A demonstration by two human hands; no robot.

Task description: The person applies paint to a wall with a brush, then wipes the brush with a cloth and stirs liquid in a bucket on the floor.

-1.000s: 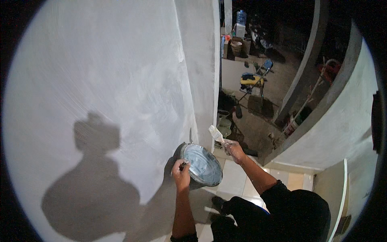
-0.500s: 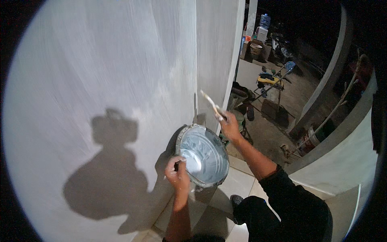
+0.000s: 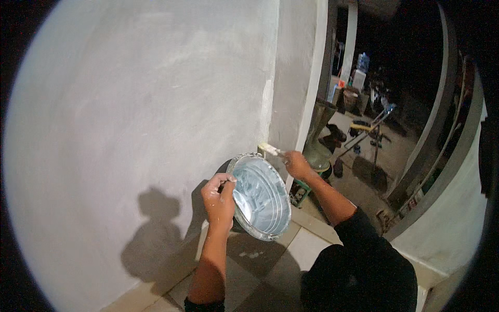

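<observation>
Closed fingers of my left hand (image 3: 218,202) grip the rim of a paint bucket (image 3: 269,195), perhaps by its handle, which I cannot make out. The bucket tilts so that its mouth faces me; pale paint pools low inside and streaks the walls. Its rim is crusted with dried paint. My right hand (image 3: 300,167) is wrapped round the handle of a paintbrush (image 3: 271,150). The bristles, coated whitish, point left above the bucket's far rim, close to the wall corner. Whether they touch the wall is unclear. A whitish, streaky wall (image 3: 156,104) rises on the left.
Beyond the wall's edge, a pair of boots (image 3: 318,138) stands on a green stool (image 3: 301,191). Farther off are a folding chair (image 3: 366,127) and a water dispenser (image 3: 359,78). A low curved wall (image 3: 442,229) runs along the right. Tiles (image 3: 244,270) cover the floor below.
My right hand has lowered the brush from above toward the bucket's far rim. My view has turned left, shifting the background rightward. My left hand keeps its grip on the bucket.
</observation>
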